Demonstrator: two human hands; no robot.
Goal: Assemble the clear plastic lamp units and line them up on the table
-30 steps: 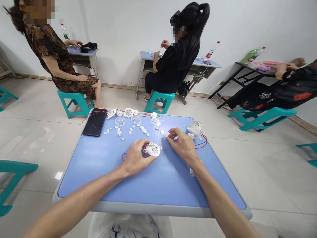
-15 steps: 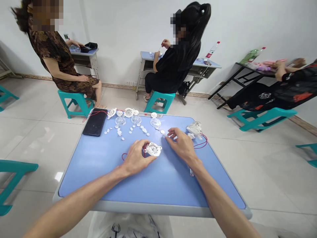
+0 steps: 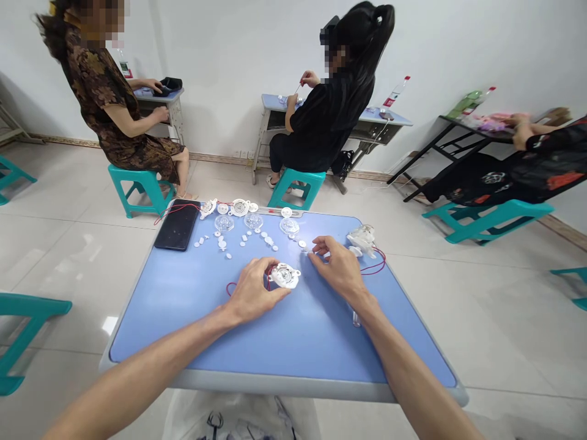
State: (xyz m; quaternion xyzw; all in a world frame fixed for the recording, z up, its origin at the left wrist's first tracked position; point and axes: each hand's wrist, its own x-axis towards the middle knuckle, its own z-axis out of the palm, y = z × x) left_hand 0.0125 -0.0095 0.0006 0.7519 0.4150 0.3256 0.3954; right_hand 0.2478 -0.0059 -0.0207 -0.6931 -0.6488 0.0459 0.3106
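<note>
My left hand (image 3: 253, 294) grips a round white plastic housing (image 3: 285, 275) with a red wire, resting on the blue table (image 3: 284, 342). My right hand (image 3: 337, 269) lies just right of it, fingers curled and pinched near a small white part by the fingertips; what it holds is too small to name. Several small white discs and gears (image 3: 243, 239) lie scattered beyond the hands, with clear domed covers (image 3: 252, 221) behind them.
A black phone (image 3: 177, 233) lies at the table's far left. Another white assembly with red wire (image 3: 362, 238) sits at the far right. Three other people sit on teal stools (image 3: 296, 185) at desks beyond. A white bag (image 3: 238, 418) is under the near edge.
My hands have barely moved. The person at the back left has leaned toward their desk and raised an arm to it.
</note>
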